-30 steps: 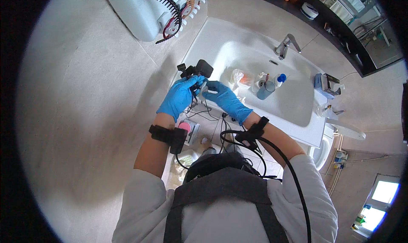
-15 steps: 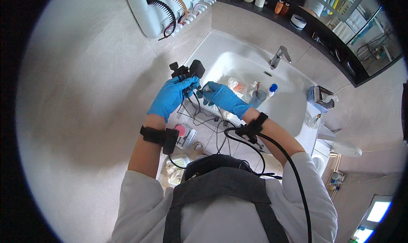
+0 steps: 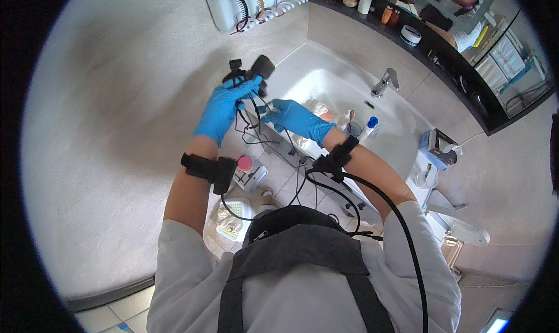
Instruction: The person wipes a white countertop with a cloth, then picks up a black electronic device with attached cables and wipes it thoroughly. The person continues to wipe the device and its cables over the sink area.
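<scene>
Both of my hands wear blue gloves and are raised at the sink's left end. My left hand (image 3: 224,108) is closed around a small black device (image 3: 261,68) with blocky parts and thin black cables (image 3: 251,136) hanging below it. Its exact kind does not show. To its right, my right hand (image 3: 300,122) is closed, fingertips pinched together on a thin black cable that runs down from the device; the pinch itself is partly hidden. Straps with black boxes sit on both forearms, the left one a black box (image 3: 224,175).
The white sink (image 3: 402,141) with its faucet (image 3: 384,82) holds a cup (image 3: 353,130) and a blue-capped bottle (image 3: 370,128). A black shelf (image 3: 434,71) runs behind; a tissue box (image 3: 434,146) stands right. Cables dangle before the cabinet. The wall rises on the left.
My left hand and the black device have moved left and up, away from the right hand. My right hand has shifted slightly left. The whole view has turned a little.
</scene>
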